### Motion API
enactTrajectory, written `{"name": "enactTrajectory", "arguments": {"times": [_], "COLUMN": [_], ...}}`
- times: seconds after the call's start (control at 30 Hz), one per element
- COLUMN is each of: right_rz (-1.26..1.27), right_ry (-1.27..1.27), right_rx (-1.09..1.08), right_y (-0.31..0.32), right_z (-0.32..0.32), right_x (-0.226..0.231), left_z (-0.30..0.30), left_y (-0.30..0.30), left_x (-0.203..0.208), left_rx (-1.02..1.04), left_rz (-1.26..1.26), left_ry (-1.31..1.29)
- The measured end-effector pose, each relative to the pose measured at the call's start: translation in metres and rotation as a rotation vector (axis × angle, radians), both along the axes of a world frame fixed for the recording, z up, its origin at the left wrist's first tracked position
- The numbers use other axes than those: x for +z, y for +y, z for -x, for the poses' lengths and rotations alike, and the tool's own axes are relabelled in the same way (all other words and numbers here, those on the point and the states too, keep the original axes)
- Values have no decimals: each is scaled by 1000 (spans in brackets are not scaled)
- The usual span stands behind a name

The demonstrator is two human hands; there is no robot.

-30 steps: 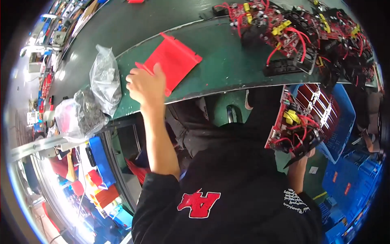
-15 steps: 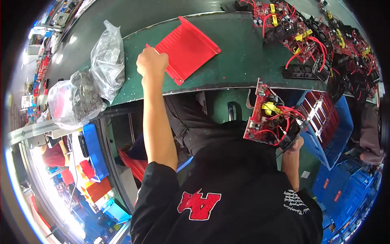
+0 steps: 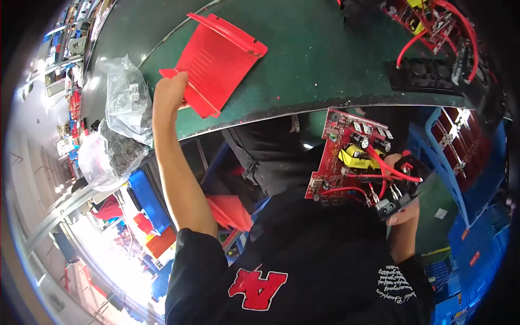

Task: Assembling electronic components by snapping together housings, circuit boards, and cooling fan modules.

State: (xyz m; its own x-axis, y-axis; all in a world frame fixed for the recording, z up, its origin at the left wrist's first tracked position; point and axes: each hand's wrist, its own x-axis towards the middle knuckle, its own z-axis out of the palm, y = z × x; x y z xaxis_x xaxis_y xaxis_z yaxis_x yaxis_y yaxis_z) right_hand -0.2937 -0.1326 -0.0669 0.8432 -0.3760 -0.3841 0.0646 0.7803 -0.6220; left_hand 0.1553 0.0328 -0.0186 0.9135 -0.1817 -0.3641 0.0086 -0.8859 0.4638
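Observation:
My left hand [image 3: 170, 92] is closed on the near left edge of a red sheet panel [image 3: 222, 59], whose sides are bent up. The panel rests on the green workbench at the far left of centre. Over on the right, my right hand [image 3: 403, 212] grips a red circuit board [image 3: 338, 154] by the black end plate [image 3: 394, 206] joined to it by wires. Red cables and a yellow-wrapped part [image 3: 357, 157] sit on that board, which is held tilted in front of my body, off the bench. Some right-hand fingers are hidden behind the end plate.
Clear plastic bags [image 3: 127, 103] with dark small parts lie on the bench's left end. More wired boards [image 3: 428, 27] and a black fan plate [image 3: 428, 76] occupy the far right. Below the bench's right edge stands a blue crate [image 3: 455, 179] with red panels inside.
My left hand has gone left, its grip on the red panel kept, and the panel sits further left in view. The circuit board has turned, showing more of its component side.

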Motion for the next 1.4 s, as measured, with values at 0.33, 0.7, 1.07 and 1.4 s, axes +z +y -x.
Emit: {"name": "enactTrajectory", "arguments": {"times": [0.33,0.7,1.07,1.4], "right_rz": [83,112,127,148], "right_ry": [-167,-189,-197,-89], "right_rx": [347,330,308,270], "right_y": [-35,-37,-36,-33], "right_z": [-31,-35,-34,-32], "right_x": [-6,-11,-20,-14], "left_z": [1,-4,3,0], "left_y": [1,2,-14,-18], "left_x": [43,9,18,18], "left_rx": [165,-141,-124,-173], "left_rz": [393,-231,-282,-318], "left_ry": [497,-210,-396,-331]}}
